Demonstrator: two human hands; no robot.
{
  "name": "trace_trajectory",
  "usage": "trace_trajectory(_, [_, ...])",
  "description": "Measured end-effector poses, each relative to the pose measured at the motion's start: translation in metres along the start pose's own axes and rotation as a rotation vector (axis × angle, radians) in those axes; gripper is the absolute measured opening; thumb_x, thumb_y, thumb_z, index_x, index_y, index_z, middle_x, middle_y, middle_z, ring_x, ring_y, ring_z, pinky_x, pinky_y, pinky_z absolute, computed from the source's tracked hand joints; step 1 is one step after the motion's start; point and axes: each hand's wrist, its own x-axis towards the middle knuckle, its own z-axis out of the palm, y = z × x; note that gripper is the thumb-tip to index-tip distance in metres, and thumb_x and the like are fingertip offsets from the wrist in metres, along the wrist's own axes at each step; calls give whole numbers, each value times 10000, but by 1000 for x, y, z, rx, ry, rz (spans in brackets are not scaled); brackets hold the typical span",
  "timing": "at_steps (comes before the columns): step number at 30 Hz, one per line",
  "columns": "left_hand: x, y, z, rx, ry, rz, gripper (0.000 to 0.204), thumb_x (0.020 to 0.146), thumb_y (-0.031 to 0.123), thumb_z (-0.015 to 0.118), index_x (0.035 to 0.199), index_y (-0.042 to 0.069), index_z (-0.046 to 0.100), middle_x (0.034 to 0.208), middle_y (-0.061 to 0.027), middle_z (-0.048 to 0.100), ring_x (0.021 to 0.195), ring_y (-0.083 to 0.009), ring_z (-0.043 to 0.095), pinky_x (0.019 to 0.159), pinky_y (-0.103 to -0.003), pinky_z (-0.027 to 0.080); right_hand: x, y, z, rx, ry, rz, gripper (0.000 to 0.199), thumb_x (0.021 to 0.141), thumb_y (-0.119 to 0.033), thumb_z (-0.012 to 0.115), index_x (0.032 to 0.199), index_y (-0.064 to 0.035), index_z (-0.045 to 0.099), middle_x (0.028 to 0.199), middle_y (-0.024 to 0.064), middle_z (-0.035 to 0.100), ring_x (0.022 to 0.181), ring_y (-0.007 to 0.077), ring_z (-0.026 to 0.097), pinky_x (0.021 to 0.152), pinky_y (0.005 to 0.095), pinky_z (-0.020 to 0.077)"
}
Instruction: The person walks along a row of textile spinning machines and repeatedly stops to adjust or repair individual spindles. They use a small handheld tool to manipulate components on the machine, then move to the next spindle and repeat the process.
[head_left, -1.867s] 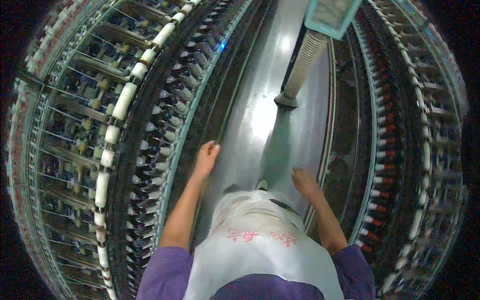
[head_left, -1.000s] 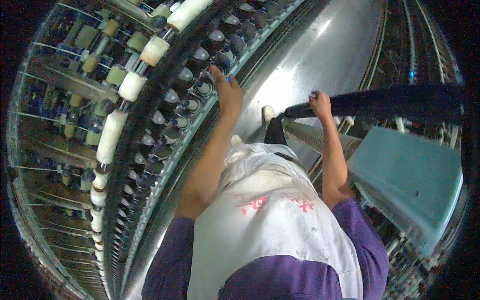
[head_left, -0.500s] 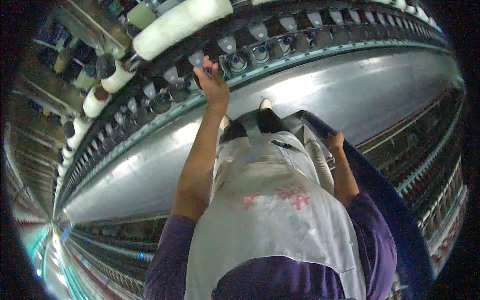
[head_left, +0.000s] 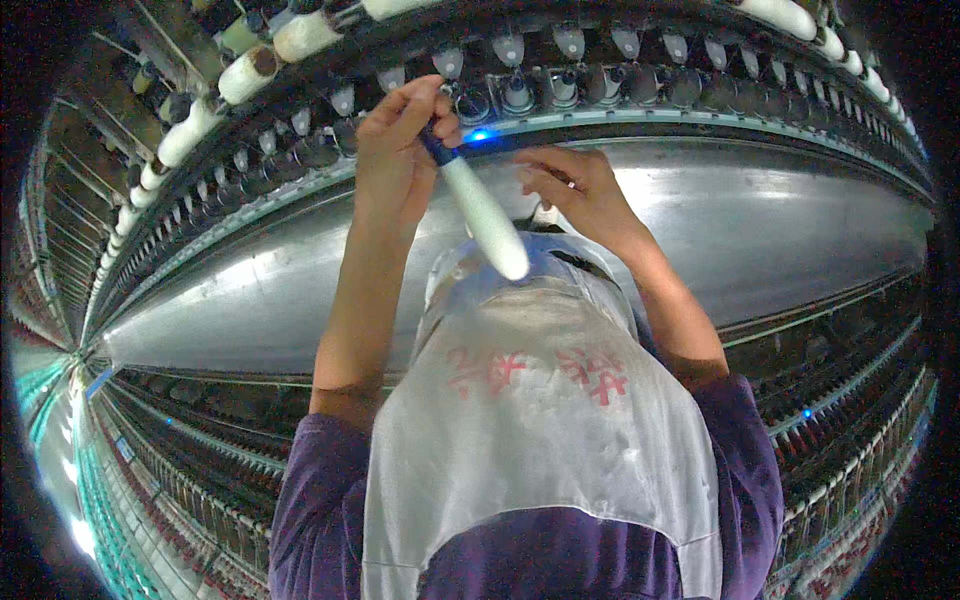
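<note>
We look along an aisle between long machines, its smooth metallic-grey floor [head_left: 760, 220] bending with the lens and the corners lost in black. At far left, turquoise rails [head_left: 80, 440] run off into a blur we cannot sort out. Next come fuzzy white rollers [head_left: 245, 75], cut off above. Our left hand [head_left: 405, 135] is closed around the dark blue end of a bobbin [head_left: 485, 220], hiding its tip; the white, tapering, round-ended body slants down over our apron [head_left: 540, 400], a creased, pale cloth. Beyond, small bobbins [head_left: 565, 85] stand in round holders. Our right hand [head_left: 585, 195], near the bobbin but apart, has loosely bent fingers; whether they grip anything, we cannot tell. Below it, a dark pocket slit [head_left: 583, 264] hides any contents. Farther right, another machine [head_left: 870, 420] fades into shadow.
</note>
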Motion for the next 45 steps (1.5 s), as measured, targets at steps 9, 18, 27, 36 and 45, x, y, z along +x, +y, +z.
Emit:
trace_trajectory(9, [21, -36, -5, -240, -282, -333, 256, 919, 156, 526, 1054, -57, 569, 797, -42, 519, 717, -148, 491, 668, -277, 444, 16, -37, 19, -192, 7, -54, 340, 891, -262, 578, 675, 1, 574, 555, 0, 471, 543, 83, 414, 483, 270, 342])
trace_trajectory(18, [19, -50, 14, 381, -437, -252, 267, 854, 171, 619, 1013, -43, 627, 880, -106, 652, 768, -167, 598, 764, -295, 483, -30, -38, 11, 26, 360, 186, 150, 869, -161, 606, 795, -34, 637, 593, 8, 539, 469, 45, 450, 405, 199, 349])
trace_trajectory(27, [10, -93, 51, 697, -630, -46, 373, 681, 254, 774, 833, -67, 660, 705, -93, 637, 611, -122, 561, 553, -265, 453, -72, -30, 22, -364, 522, 170, 294, 894, -221, 567, 755, 33, 620, 522, 45, 494, 475, 95, 404, 438, 296, 336])
trace_trajectory(36, [-15, -111, 67, 559, -534, -397, 550, 755, 553, 650, 658, 16, 574, 621, -96, 562, 525, -153, 522, 463, -284, 400, -98, -9, 22, -690, 807, -101, 111, 800, 31, 571, 898, 35, 624, 679, 137, 626, 590, 158, 625, 512, 270, 493])
trace_trajectory(45, [-15, -60, 49, 980, -1123, -102, 298, 900, 262, 505, 928, -29, 561, 801, -159, 623, 638, -237, 621, 579, -364, 497, -71, -86, -75, 437, 1130, -315, 134, 895, -84, 524, 920, -28, 643, 779, 77, 644, 659, 170, 603, 647, 301, 472])
